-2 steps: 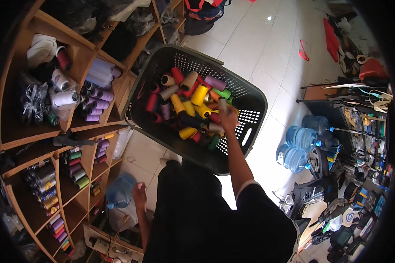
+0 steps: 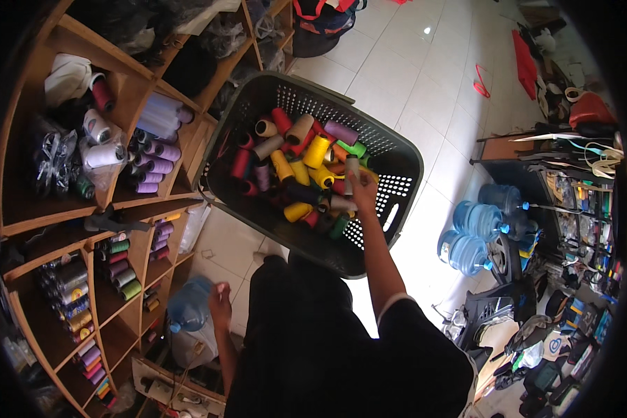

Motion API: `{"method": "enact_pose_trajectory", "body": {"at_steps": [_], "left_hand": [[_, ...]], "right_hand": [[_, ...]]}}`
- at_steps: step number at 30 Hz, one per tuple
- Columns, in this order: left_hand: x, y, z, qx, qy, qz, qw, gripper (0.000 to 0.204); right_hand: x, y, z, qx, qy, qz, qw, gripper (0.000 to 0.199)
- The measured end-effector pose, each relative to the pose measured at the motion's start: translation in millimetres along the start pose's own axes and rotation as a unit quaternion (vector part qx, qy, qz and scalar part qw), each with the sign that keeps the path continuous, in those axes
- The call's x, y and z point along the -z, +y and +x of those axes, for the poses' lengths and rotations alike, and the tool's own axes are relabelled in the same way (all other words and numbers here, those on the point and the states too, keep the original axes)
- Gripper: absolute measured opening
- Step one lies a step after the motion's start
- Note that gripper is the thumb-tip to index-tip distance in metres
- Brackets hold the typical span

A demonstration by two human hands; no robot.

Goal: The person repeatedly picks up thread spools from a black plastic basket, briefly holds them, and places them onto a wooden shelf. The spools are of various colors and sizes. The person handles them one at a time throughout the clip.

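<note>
A dark green basket (image 2: 296, 249) with perforated sides holds a heap of thread spools in red, yellow, grey, purple, green and orange. Over its right part my right hand (image 2: 363, 191) is closed around a grey thread spool (image 2: 352, 169), held upright between thumb and fingers. Beneath and beside it lie a yellow spool (image 2: 318, 151), a lilac spool (image 2: 341, 132) and a bright green spool (image 2: 356, 148). Low on the left hangs my left hand (image 2: 220, 304), its fingers loosely bent and apart, nothing visible in them. It is nearest a blue water jug (image 2: 191, 304).
Wooden shelves (image 2: 122, 202) along the left hold purple spools (image 2: 159, 159), other threads and plastic bags. On the tiled floor (image 2: 411, 90) at right stand several blue water jugs (image 2: 478, 219). A cluttered rack (image 2: 578, 209) lines the right; a dark bag (image 2: 320, 31) sits at the back.
My right hand has shifted slightly left with the grey spool, which now shows more of its length. My left hand has risen a little.
</note>
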State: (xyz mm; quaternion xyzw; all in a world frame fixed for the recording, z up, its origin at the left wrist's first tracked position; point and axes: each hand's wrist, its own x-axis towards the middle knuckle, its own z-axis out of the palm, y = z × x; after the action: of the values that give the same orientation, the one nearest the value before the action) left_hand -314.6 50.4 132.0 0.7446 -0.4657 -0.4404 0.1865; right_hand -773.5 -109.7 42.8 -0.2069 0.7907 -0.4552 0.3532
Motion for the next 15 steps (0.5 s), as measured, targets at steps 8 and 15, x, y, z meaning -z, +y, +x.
{"method": "enact_pose_trajectory", "body": {"at_steps": [8,15], "left_hand": [[1.7,248.7,13.5,-0.154,-0.207,-0.284,0.923,0.032],[25.1,269.3,3.0,-0.239,-0.144,-0.393,0.876,0.044]], "right_hand": [[-0.6,-177.4,-153.5,-0.077,-0.365,0.282,0.884,0.037],[-33.5,-248.4,-214.0,0.102,-0.403,0.244,0.876,0.035]]}}
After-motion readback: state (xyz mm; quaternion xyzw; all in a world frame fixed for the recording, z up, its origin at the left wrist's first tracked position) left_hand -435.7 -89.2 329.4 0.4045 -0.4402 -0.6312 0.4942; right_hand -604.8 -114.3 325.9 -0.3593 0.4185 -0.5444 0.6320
